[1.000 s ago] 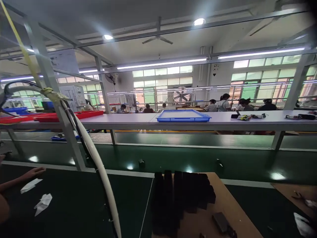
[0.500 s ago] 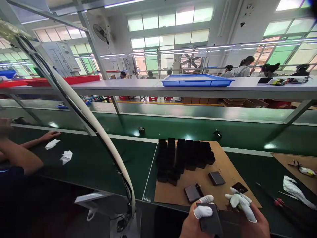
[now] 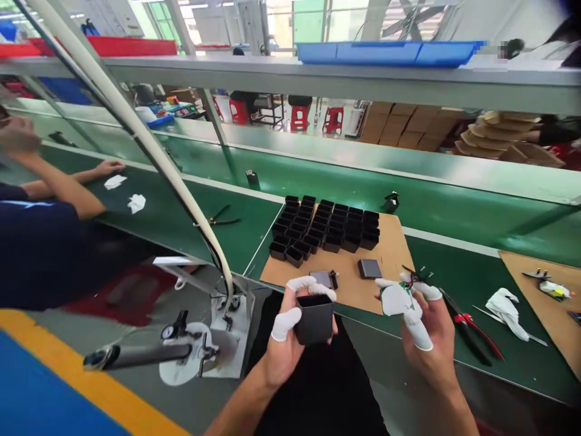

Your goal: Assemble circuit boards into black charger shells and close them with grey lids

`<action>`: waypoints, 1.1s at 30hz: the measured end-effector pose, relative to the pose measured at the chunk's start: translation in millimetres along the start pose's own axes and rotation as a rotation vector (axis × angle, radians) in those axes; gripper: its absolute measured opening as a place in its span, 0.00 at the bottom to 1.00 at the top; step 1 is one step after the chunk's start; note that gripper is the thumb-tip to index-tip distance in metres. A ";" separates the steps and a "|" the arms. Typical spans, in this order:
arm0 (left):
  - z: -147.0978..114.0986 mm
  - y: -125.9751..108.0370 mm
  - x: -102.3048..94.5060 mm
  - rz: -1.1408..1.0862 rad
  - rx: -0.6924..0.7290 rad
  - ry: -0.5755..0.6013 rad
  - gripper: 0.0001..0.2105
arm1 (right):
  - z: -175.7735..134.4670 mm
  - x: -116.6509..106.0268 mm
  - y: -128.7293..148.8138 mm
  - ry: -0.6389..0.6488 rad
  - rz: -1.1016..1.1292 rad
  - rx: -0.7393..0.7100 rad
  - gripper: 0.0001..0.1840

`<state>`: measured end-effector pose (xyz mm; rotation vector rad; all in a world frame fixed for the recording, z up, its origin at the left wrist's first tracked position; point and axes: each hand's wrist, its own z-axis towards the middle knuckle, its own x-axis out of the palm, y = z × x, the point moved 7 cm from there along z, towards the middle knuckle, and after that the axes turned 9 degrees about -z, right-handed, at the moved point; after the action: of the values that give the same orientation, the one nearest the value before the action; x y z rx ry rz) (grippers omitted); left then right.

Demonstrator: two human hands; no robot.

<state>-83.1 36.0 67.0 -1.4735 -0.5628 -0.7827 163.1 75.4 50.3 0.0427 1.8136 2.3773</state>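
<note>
My left hand, white covers on its fingertips, is wrapped round a black plastic housing whose open end faces up. To the right, my right hand, also in finger covers, pinches a small circuit board assembly with a pale flat face and dark and red wires. The board and the housing are apart. Beyond them, rows of open black housings stand on a cardboard sheet. A closed grey-black box lies near my right hand, and another box with a black part beside it lies behind my left hand.
Red-and-black pliers, tweezers and a white glove lie at the right. Other pliers lie left of the cardboard. A pale curved pipe rises at the left, where a co-worker's arm rests. A blue tray sits on the shelf.
The view has tilted down. My left hand has moved left and turned the housing so its open end shows. My right hand still holds the board, now farther from the housing.
</note>
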 end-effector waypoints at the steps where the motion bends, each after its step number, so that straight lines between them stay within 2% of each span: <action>1: -5.4 -5.1 1.2 0.183 0.094 0.016 0.22 | 0.8 -3.0 8.8 0.029 0.022 -0.019 0.23; 4: -22.8 -14.5 16.2 0.613 0.407 0.104 0.33 | 0.0 -11.3 32.2 0.122 0.059 -0.052 0.30; 6: -30.0 -12.6 28.2 0.689 0.523 0.161 0.41 | -2.3 -15.0 47.4 0.175 0.087 -0.082 0.30; 8: -29.5 -6.6 37.7 0.697 0.514 0.185 0.42 | -4.3 -17.3 62.0 0.206 0.136 -0.118 0.30; 11: -21.9 -0.3 49.9 0.707 0.474 0.200 0.41 | -5.8 -16.2 78.2 0.255 0.188 -0.133 0.37; 15: -7.9 0.6 56.3 0.653 0.511 0.265 0.42 | -5.7 -11.9 88.8 0.309 0.227 -0.129 0.40; 20: 7.4 -3.9 46.4 0.653 0.571 0.306 0.44 | -6.4 -4.3 86.3 0.323 0.185 -0.116 0.46; 23: 12.1 -9.7 39.7 0.675 0.593 0.313 0.43 | -6.7 3.5 88.8 0.313 0.173 -0.174 0.49; 29: 16.3 -18.4 29.0 0.680 0.578 0.334 0.41 | 0.9 24.3 100.9 0.319 0.156 -0.209 0.39; 33: 14.8 -22.8 25.8 0.711 0.598 0.337 0.40 | 5.0 34.7 108.3 0.366 0.135 -0.221 0.40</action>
<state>-81.8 49.2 102.1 -0.8563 0.0159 -0.2441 118.3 57.1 153.4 -0.3254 1.7175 2.8196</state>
